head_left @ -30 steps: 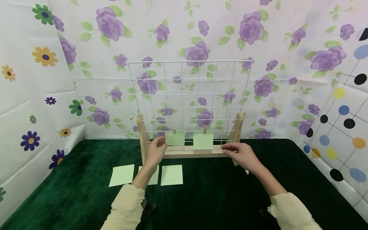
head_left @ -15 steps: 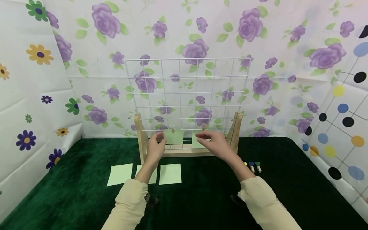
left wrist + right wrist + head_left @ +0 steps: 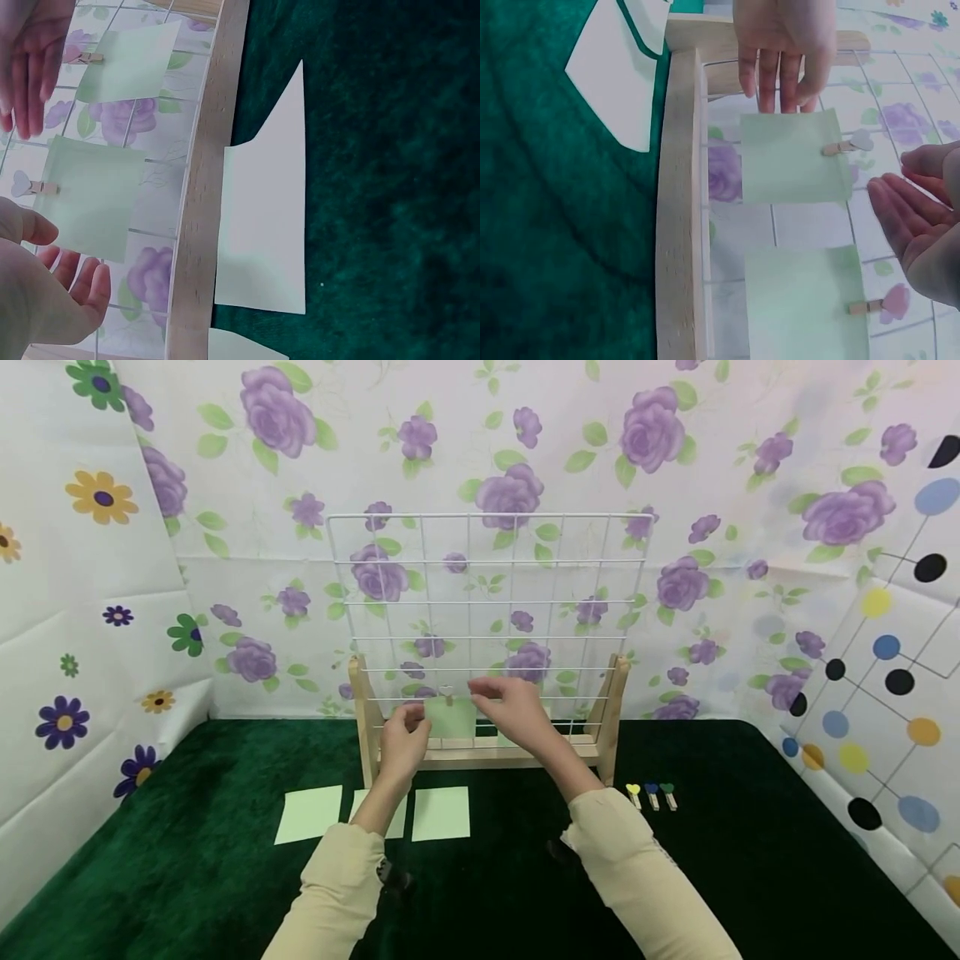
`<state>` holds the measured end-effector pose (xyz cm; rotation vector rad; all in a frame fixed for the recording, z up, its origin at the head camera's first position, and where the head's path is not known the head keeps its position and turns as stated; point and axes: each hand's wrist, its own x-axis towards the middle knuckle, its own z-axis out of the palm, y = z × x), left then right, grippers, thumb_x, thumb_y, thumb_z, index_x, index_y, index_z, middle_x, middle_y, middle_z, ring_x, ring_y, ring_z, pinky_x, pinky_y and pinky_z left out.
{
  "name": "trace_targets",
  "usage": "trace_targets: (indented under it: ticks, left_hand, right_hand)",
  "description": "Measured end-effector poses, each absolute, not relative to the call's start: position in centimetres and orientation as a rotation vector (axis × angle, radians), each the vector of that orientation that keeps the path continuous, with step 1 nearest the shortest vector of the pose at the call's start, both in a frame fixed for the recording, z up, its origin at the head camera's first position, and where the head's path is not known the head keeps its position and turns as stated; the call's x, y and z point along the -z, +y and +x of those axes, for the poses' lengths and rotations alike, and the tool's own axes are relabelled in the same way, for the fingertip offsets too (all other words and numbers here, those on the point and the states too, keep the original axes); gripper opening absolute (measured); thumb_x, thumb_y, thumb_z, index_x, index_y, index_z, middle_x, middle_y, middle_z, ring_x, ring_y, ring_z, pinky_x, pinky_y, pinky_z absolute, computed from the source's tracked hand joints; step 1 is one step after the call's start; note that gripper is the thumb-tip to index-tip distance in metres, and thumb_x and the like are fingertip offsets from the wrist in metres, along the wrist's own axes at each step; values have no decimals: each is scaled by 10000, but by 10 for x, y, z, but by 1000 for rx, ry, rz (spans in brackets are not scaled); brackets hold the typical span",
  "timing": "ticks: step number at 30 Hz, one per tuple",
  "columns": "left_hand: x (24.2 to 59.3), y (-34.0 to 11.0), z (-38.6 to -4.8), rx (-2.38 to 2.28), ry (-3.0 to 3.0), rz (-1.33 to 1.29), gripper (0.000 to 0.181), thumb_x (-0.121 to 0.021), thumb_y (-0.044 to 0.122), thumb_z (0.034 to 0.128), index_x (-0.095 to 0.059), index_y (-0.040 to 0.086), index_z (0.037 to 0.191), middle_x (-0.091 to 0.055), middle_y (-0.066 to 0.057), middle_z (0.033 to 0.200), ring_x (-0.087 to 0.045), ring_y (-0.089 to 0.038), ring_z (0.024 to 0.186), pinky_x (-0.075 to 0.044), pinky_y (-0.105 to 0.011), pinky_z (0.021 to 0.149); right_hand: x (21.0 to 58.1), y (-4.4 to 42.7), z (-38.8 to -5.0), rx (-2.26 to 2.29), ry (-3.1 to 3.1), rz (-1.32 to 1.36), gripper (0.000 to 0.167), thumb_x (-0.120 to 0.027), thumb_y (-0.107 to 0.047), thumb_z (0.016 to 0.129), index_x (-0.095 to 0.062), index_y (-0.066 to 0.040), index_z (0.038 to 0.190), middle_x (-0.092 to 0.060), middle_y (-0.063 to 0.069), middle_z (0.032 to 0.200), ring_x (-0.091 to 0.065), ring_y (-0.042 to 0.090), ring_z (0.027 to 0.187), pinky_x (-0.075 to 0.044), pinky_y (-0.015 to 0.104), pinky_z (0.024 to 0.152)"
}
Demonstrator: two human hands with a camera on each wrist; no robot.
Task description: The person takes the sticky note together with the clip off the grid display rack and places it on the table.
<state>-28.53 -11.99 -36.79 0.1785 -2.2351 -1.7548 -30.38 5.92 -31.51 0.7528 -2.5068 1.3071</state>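
Note:
A pale green paper square [image 3: 452, 720] hangs on a white wire grid by a small wooden clothespin with a white heart [image 3: 851, 142]. My left hand [image 3: 402, 745] is at its left edge, thumb and fingers parted and loosely bent. Just right of its upper part, my right hand [image 3: 517, 714] hovers in front of the grid, its fingers extended and holding nothing. Behind the right hand in the head view, a second green square [image 3: 802, 300] hangs from a clothespin with a pink heart [image 3: 889, 302]. Whether the left fingertips touch the paper is unclear.
The grid stands in a wooden base [image 3: 487, 758] on a dark green cloth. In front at left lie three loose green squares [image 3: 440, 814], one partly under my left forearm. Three clothespins with yellow, blue and green hearts [image 3: 652, 797] lie at right.
My right hand has moved left and slightly up from the grid's right side, past the second square, to beside the first. My left hand has stayed at the first square's left edge.

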Motion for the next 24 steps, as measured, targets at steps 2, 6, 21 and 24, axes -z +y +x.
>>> trace_targets:
  ticks: [2, 6, 21, 24]
  left_hand:
    - [368, -120, -286, 1757, -2223, 180, 321, -511, 54, 958, -533, -27, 1267, -541, -190, 1246, -493, -318, 1166, -417, -445, 978]
    - [368, -120, -288, 1762, -2211, 186, 305, -516, 60, 959, -542, -34, 1248, -544, -195, 1232, -497, -321, 1158, -420, -440, 978]
    - [365, -123, -292, 1749, -2246, 160, 288, -518, 88, 974, -578, -49, 1220, -565, -198, 1162, -510, -311, 1087, -448, -432, 912]
    - [367, -123, -292, 1758, -2228, 163, 266, -519, 77, 970, -583, -51, 1194, -566, -189, 1121, -514, -295, 1037, -454, -402, 871]
  right_hand:
    - [315, 54, -307, -1308, -2490, 744, 275, -611, -140, 960, -672, -60, 1216, -677, 68, 1164, -626, 213, 1087, -526, 359, 858]
    - [315, 45, -313, -1299, -2479, 732, 282, -621, -141, 954, -672, -63, 1220, -679, 61, 1161, -631, 205, 1082, -485, 418, 930]
    - [311, 20, -319, -1230, -2611, 777, 340, -581, -153, 981, -602, -28, 1296, -633, 119, 1238, -664, 220, 989, -547, 298, 781]
    - [312, 15, -320, -1166, -2616, 771, 315, -571, -152, 985, -625, -31, 1270, -650, 104, 1210, -633, 222, 1063, -518, 332, 870]
